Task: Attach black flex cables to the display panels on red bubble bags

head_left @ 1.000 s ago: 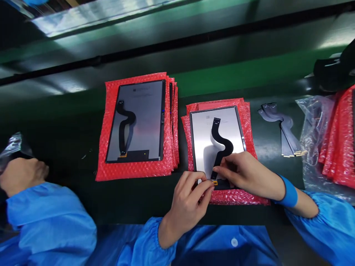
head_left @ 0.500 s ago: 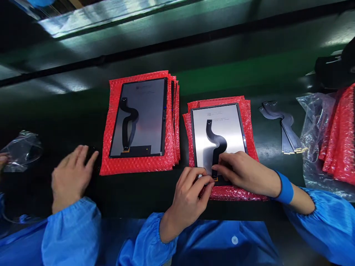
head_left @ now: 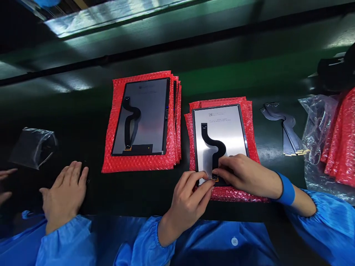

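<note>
A tablet display panel lies face down on red bubble-wrap sleeves, its pale back up. An S-shaped black flex cable lies on that back, with its lower end at the connector by the panel's near edge. My right hand pinches the cable just above this end, thumb against bent fingers. My left hand is beside it, index fingertip and thumb closed on the cable's connector end, other fingers curled over the panel's corner. The fingertips partly hide the connector.
To the left, another display panel with its cable tops a red-sleeved stack. Loose flex cables, a clear plastic bag and red bubble wrap lie at right. A co-worker's hand rests near a clear bag at far left.
The cable's free upper end has swung left and lies straighter on the panel. Both my hands stay at the connector. The co-worker's hand has moved left and nearer, away from the stack.
</note>
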{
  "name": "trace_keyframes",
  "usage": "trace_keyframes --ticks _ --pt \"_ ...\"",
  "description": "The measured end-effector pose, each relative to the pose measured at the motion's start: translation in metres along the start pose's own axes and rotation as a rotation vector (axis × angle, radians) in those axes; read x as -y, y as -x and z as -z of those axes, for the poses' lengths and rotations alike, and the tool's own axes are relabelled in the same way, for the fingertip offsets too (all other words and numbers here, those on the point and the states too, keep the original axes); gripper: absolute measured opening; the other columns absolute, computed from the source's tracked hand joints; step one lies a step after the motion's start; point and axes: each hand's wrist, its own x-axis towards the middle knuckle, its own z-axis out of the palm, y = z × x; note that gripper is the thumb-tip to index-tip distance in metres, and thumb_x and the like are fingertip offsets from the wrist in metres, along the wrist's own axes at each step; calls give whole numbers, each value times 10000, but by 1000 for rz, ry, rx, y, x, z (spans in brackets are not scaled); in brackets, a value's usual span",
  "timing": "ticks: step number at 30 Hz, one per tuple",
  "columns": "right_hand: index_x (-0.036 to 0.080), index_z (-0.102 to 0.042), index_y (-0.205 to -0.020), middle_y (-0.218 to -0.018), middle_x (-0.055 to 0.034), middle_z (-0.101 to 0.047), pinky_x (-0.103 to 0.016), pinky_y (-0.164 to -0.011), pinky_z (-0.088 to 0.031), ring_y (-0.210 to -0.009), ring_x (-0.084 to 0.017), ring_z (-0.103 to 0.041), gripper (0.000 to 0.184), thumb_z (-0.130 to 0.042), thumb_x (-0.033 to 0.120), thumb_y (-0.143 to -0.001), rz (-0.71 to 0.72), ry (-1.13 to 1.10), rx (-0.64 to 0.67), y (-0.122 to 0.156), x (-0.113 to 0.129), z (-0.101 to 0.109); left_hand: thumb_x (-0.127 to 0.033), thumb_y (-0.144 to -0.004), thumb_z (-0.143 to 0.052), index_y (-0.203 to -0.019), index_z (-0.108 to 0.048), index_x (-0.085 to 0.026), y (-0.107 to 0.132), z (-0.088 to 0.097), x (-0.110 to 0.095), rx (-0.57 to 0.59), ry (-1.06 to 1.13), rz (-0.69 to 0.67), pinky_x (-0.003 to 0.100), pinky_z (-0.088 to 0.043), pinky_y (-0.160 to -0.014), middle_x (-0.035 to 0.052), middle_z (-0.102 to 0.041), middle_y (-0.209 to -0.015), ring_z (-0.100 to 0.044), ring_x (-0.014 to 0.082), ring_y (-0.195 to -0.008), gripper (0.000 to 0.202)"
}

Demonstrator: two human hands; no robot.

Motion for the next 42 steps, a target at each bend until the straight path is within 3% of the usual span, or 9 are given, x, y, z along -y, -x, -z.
trace_keyframes --ticks 5,9,12,17,21,29,35,39,42 --pt "126 -598 -790 -671 -31 -551 -251 -568 -297 -575 -83 -427 393 -471 393 -1049 -46 0 49 1 5 3 -19 -914 -629 -1195 -659 -123 11 0 -2 -4 -87 -36 343 -539 -987 98 -645 -1195 -544 193 -1132 301" --pt "128 -608 -779 -662 -20 -572 -243 -550 -328 -558 -78 -430 286 -547 316 -986 -99 -43 95 1 7 4 -43 -914 -646 -1244 -631 -89 20 -4 -3 -29 -83 -28 355 -519 -1046 111 -665 -1266 -569 207 -1179 333" --pt "126 -633 -802 -678 -15 -593 -245 -577 -341 -582 -79 -455 227 -551 257 -968 -107 -18 107 2 6 4 -78 -938 -619 -1299 -614 -66 24 -4 -6 7 -149 -37 375 -506 -1067 131 -633 -1362 -543 245 -1241 361" --pt "135 -660 -872 -749 -28 -635 -263 -613 -353 -630 -95 -500 275 -504 314 -1010 -142 14 153 3 4 3 -215 -1012 -540 -1399 -561 -51 33 -3 -15 117 -299 -36 423 -436 -1125 150 -542 -1493 -444 315 -1388 421" --pt "129 -641 -863 -707 -8 -592 -255 -606 -327 -606 -80 -448 263 -518 303 -1017 -126 -2 176 2 4 3 -252 -1032 -507 -1443 -541 -90 37 -6 -18 154 -361 -28 421 -408 -1115 141 -500 -1532 -422 323 -1410 443" --pt "127 -580 -775 -707 -24 -579 -270 -622 -301 -622 -90 -416 311 -500 310 -1014 -116 13 157 1 3 1 -240 -1039 -446 -1403 -600 -114 33 -7 -22 137 -413 -30 416 -385 -1107 142 -490 -1514 -433 327 -1378 415" --pt "142 -615 -856 -767 -64 -635 -283 -646 -331 -655 -126 -469 327 -427 362 -1008 -144 25 175 -2 7 -2 -252 -1050 -420 -1380 -627 -126 31 -7 -27 119 -430 34 401 -359 -1147 115 -515 -1502 -428 300 -1403 409" --pt "153 -612 -835 -766 -74 -651 -294 -644 -350 -661 -145 -503 390 -390 429 -997 -151 39 122 -1 7 -7 -343 -1071 -388 -1417 -603 -153 32 -4 -30 124 -407 81 394 -332 -1166 91 -498 -1516 -393 278 -1426 449" --pt "160 -599 -862 -686 -42 -619 -282 -612 -369 -613 -136 -507 359 -455 470 -974 -179 -26 51 1 5 -13 -404 -1062 -408 -1455 -567 -168 35 -3 -31 129 -391 108 403 -343 -1159 78 -480 -1533 -364 278 -1445 485"
